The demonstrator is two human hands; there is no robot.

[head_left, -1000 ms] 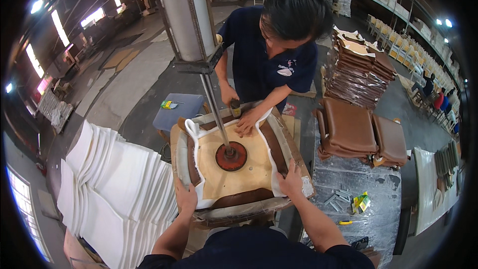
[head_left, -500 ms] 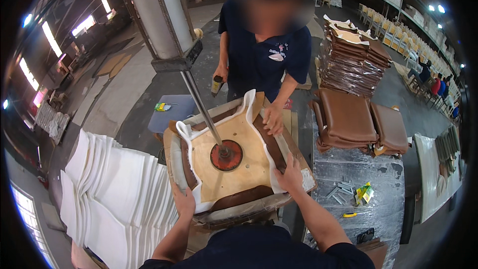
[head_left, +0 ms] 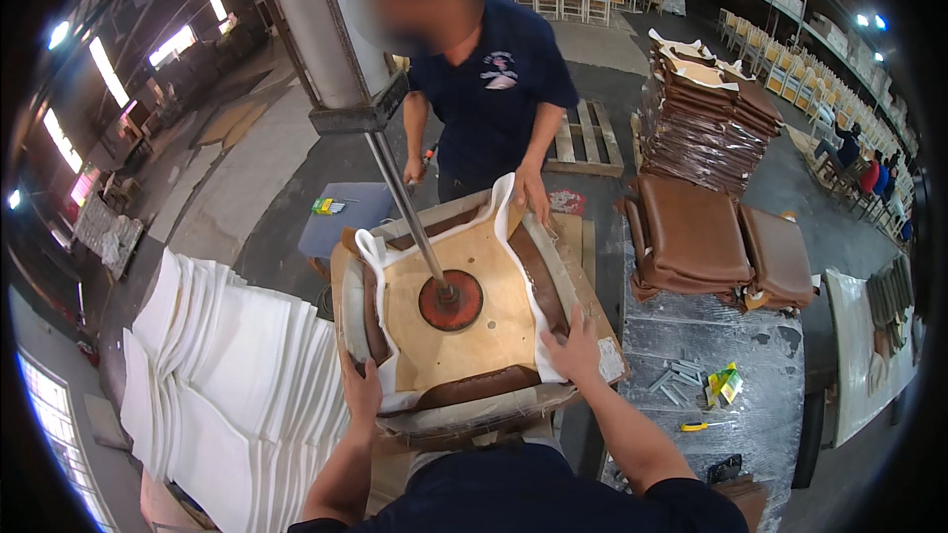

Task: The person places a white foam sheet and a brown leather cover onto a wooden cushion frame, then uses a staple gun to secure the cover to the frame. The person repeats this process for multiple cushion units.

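Note:
A wooden seat board (head_left: 444,355) lies in a padded, grey-edged square frame (head_left: 494,405), with brown covering and white padding (head_left: 545,321) around the board. The red disc (head_left: 450,300) of a metal rod (head_left: 405,197) presses on the board's middle. My left hand (head_left: 361,391) rests against the frame's near left side, thumb apart from the fingers. On the right side, my right hand (head_left: 575,347) lies open with fingers spread over the white padding and the rim. Across from me, a co-worker's hand (head_left: 531,192) touches the far right corner; their other hand holds a red-tipped tool (head_left: 427,158), partly hidden.
White padding sheets (head_left: 227,365) are stacked at left. A wrapped table (head_left: 711,345) at right bears brown cushions (head_left: 686,232), metal strips (head_left: 675,381), a yellow-green packet (head_left: 724,385) and a yellow-handled tool (head_left: 695,426). A blue-grey stool (head_left: 341,222) stands behind the frame.
The co-worker has shifted left and upright, their near hand moving from the frame's right side to its far corner. Their tool has turned. My hands stay at the frame's sides.

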